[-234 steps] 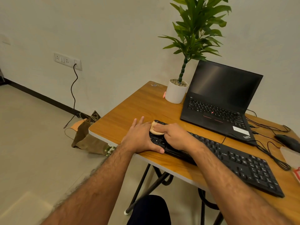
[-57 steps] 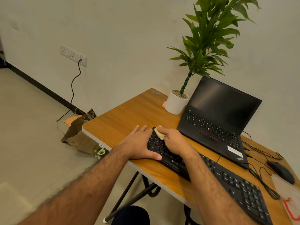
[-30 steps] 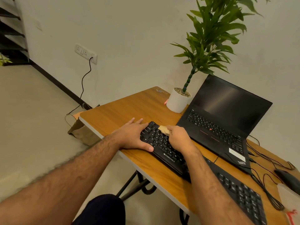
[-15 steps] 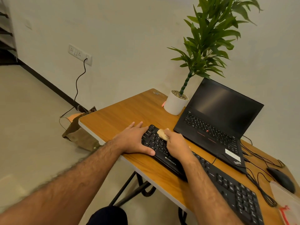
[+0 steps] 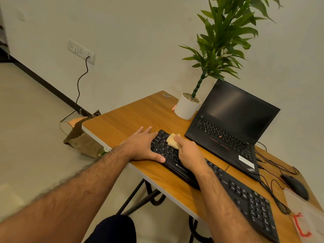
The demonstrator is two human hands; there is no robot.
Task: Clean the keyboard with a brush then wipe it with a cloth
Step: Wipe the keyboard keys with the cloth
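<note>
Now the wiping is under way, and little has changed in the last second. The counter [image 5: 133,118] carries everything. The keyboard [image 5: 245,195] lies across its near edge, running out under both hands. Its left end is under the cloth [image 5: 172,140], as it was half a second ago, while seconds earlier the cloth sat at that end's near corner. The right hand [image 5: 190,156] is clamped on the cloth, fingers curled round the wad, and presses it onto the top key rows. The left hand [image 5: 143,146] rests just beside it, fingers straight on the counter and thumb along the keyboard's near edge, steadying it as before. I judge the brushing done, since no brush shows, and most of the keys to the right still to be wiped.

By count: one counter, one laptop [image 5: 233,123] beyond the right hand, one keyboard, one plant [image 5: 188,107] beyond both hands, one mouse [image 5: 295,186] far off to the right, one cloth, two hands.
</note>
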